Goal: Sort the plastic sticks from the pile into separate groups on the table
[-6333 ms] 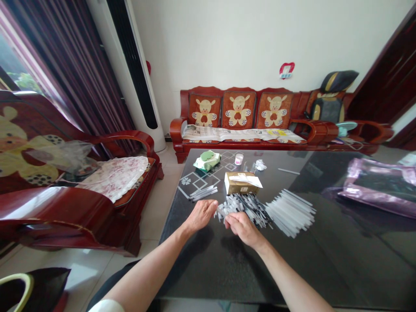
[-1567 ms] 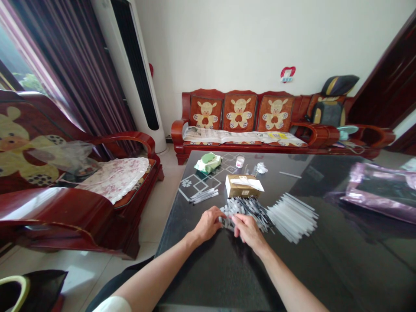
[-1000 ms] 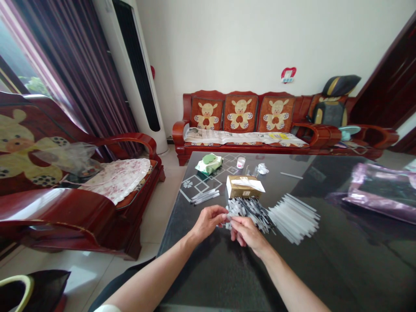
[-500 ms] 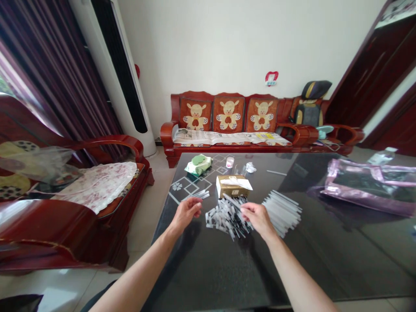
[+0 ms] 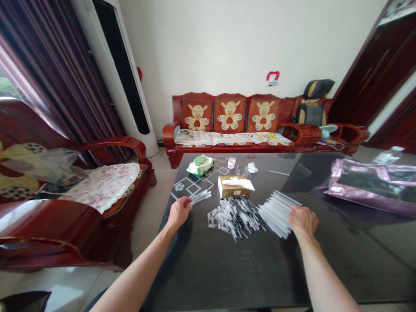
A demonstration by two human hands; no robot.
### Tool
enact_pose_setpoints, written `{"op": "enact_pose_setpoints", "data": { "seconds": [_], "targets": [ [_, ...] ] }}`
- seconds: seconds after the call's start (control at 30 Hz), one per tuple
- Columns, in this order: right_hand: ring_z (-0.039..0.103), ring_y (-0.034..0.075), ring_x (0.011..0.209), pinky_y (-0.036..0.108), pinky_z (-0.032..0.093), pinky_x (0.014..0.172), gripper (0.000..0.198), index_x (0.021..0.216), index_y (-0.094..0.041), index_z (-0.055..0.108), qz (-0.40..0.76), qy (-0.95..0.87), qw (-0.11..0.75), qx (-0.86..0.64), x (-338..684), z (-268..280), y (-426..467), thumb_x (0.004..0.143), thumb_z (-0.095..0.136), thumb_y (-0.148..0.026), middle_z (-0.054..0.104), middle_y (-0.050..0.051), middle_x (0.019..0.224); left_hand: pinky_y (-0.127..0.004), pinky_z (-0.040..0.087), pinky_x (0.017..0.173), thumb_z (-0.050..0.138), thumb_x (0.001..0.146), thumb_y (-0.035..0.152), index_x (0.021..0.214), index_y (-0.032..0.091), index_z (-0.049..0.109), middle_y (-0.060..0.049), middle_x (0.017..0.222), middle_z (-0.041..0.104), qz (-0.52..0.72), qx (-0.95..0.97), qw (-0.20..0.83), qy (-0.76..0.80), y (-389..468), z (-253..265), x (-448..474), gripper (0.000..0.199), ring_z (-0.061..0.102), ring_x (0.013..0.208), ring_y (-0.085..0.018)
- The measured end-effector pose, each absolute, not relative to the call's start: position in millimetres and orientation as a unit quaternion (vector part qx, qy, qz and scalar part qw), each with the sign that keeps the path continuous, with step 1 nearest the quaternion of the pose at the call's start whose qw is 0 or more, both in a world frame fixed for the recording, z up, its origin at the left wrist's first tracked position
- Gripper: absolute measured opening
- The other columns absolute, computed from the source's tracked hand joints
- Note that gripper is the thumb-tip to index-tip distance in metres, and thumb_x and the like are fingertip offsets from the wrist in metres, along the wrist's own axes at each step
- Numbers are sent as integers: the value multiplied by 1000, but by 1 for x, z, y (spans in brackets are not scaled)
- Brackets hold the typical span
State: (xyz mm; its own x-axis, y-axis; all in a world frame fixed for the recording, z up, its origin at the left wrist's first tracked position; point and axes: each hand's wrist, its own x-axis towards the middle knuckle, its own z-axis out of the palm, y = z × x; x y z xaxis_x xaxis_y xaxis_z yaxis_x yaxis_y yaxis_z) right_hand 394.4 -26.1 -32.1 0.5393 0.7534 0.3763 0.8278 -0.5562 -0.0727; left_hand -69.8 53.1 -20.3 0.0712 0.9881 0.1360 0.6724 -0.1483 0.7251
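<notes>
My left hand (image 5: 180,212) is closed, fingertips pinched at the near end of a thin translucent tube in a small bundle of similar tubes (image 5: 202,197). My right hand (image 5: 303,221) has its fingers closed at the right ends of a wide spread of frosted, translucent tubes (image 5: 276,214), shaped like pen barrels. Its fingertips are partly hidden, so the exact piece between them is hard to see. Between the hands lies a loose heap of slim black sticks with clear cap-like ends (image 5: 238,216).
A gold tissue box (image 5: 235,187) stands behind the heap on the dark glossy table (image 5: 234,273). Green wet wipes (image 5: 200,165), a small cup (image 5: 231,163), crumpled tissue (image 5: 252,167) and a single tube (image 5: 278,173) lie farther back. A clear purple-edged bag (image 5: 373,186) sits right.
My right hand has moved right, from the middle heap to the translucent tubes. My left hand has shifted slightly left and up to the small bundle.
</notes>
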Motion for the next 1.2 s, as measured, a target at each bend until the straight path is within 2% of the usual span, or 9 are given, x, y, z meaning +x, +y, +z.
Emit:
{"op": "enact_pose_setpoints", "data": {
  "seconds": [0.1, 0.2, 0.3, 0.4, 0.57, 0.67, 0.93, 1.2],
  "targets": [
    [64, 30, 79, 40, 44, 73, 36, 91, -12, 77, -164, -467, 149, -856, 394, -37, -19, 83, 43, -23, 69, 20, 91, -29, 46, 85, 56, 81, 16, 103, 17, 67, -7, 99, 69, 294, 717, 176, 607, 54, -22, -71, 25, 63, 91, -19],
    [61, 30, 91, 42, 44, 83, 37, 99, -10, 73, -230, -530, 221, -786, 376, -32, -14, 82, 44, -25, 67, 19, 102, -33, 41, 98, 52, 82, 12, 113, 16, 63, -9, 118, 64, 264, 764, 120, 576, 54, -28, -68, 33, 57, 110, -21],
    [58, 29, 99, 42, 44, 89, 35, 103, -10, 70, -265, -591, 288, -705, 343, -23, -12, 84, 45, -25, 65, 18, 107, -39, 32, 108, 54, 82, 13, 132, 15, 51, -13, 139, 49, 211, 796, 88, 561, 54, -38, -64, 50, 42, 131, -25],
    [55, 29, 104, 43, 44, 92, 32, 104, -10, 69, -253, -636, 317, -656, 311, -21, -13, 87, 46, -25, 63, 18, 111, -43, 27, 110, 55, 82, 17, 140, 13, 41, -16, 146, 40, 166, 805, 76, 564, 54, -46, -63, 59, 32, 137, -28],
    [55, 28, 103, 43, 43, 95, 32, 106, -9, 68, -230, -664, 317, -637, 282, -27, -14, 89, 46, -25, 62, 18, 112, -39, 31, 105, 56, 82, 17, 124, 14, 55, -15, 130, 54, 165, 822, 77, 540, 54, -50, -65, 42, 48, 123, -26],
    [55, 28, 102, 42, 44, 95, 33, 106, -9, 68, -219, -668, 315, -637, 276, -29, -14, 89, 45, -25, 62, 18, 111, -38, 33, 103, 56, 81, 15, 117, 16, 58, -12, 120, 60, 182, 821, 76, 536, 52, -49, -65, 36, 52, 115, -25],
    [57, 28, 102, 42, 46, 93, 31, 106, -11, 67, -182, -679, 315, -638, 259, -27, -17, 88, 45, -23, 63, 17, 111, -34, 39, 93, 63, 76, 11, 101, 18, 60, -8, 106, 61, 199, 820, 93, 528, 45, -41, -62, 26, 54, 106, -23],
    [57, 27, 103, 41, 47, 92, 30, 106, -12, 67, -164, -686, 320, -633, 245, -26, -18, 89, 45, -22, 63, 16, 111, -35, 40, 87, 65, 78, 22, 79, 17, 62, -10, 97, 60, 175, 818, 55, 545, 38, -33, -54, 6, 55, 94, -24]
  ]
}}
